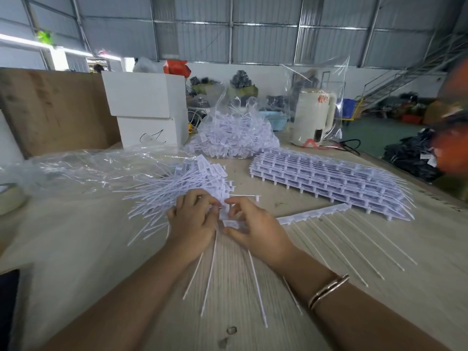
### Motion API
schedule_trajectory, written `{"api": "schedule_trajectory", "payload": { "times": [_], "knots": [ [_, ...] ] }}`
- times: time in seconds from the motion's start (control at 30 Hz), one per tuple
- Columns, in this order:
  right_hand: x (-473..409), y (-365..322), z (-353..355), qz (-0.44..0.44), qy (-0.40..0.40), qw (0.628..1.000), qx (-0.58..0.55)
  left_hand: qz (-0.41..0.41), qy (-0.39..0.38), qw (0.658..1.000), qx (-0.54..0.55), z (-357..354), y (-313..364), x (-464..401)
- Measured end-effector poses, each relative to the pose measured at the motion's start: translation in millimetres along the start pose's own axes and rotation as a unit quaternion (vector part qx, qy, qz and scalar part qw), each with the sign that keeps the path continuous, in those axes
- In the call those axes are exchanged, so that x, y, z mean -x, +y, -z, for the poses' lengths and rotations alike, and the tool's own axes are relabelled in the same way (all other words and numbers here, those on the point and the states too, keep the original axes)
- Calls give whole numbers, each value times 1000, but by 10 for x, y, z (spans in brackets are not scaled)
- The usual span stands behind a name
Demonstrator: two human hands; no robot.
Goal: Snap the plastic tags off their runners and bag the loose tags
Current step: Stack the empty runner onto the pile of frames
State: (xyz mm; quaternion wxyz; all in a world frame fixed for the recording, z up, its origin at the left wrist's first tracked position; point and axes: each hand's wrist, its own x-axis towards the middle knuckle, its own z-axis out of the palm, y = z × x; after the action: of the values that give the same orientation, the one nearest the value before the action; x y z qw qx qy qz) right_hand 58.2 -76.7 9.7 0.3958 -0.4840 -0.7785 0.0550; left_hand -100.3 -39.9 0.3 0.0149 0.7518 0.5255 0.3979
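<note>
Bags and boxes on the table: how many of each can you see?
Clear plastic bags: 3, one full of white tags, one flat and crumpled, one behind the white kettle
White cardboard boxes: 2, upper stacked on lower
Total: 5
</note>
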Motion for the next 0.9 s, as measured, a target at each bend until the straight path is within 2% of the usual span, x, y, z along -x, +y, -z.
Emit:
{"api": "schedule_trajectory", "payload": {
  "times": [0.07, 0.2, 0.37, 0.5, 0.6, 0.7, 0.77, 0.83, 0.9],
  "knots": [
    [13, -13, 17, 0, -6, 1000, 0, 3, -18, 999, 32, 20, 26, -3],
    [15, -80, 20, 38, -15, 999, 19, -29, -104, 994, 8, -2, 56, 22],
    [-4, 32, 143, 17, -58, 992, 114, 30, -84, 994, 68, 42, 6, -29],
    [-7, 133, 149, 2, -68, 986, 155, -2, -105, 993, 63, 5, 0, -18],
    [-36, 175, 111, -29, -62, 992, 104, -1, -96, 993, 66, 29, -3, -26],
    [-51, 199, 95, -81, -48, 995, -43, -36, -72, 995, 65, 73, 43, -17],
    [-62, 235, 166, -135, 2, 982, -128, -59, -56, 994, 69, 73, 73, 7],
    [-55, 308, 267, -169, 45, 975, -136, -30, -43, 996, 77, 61, 80, 19],
    [-21, 355, 322, -169, 42, 978, -113, 13, -33, 998, 45, 47, 62, 4]
  ]
}}
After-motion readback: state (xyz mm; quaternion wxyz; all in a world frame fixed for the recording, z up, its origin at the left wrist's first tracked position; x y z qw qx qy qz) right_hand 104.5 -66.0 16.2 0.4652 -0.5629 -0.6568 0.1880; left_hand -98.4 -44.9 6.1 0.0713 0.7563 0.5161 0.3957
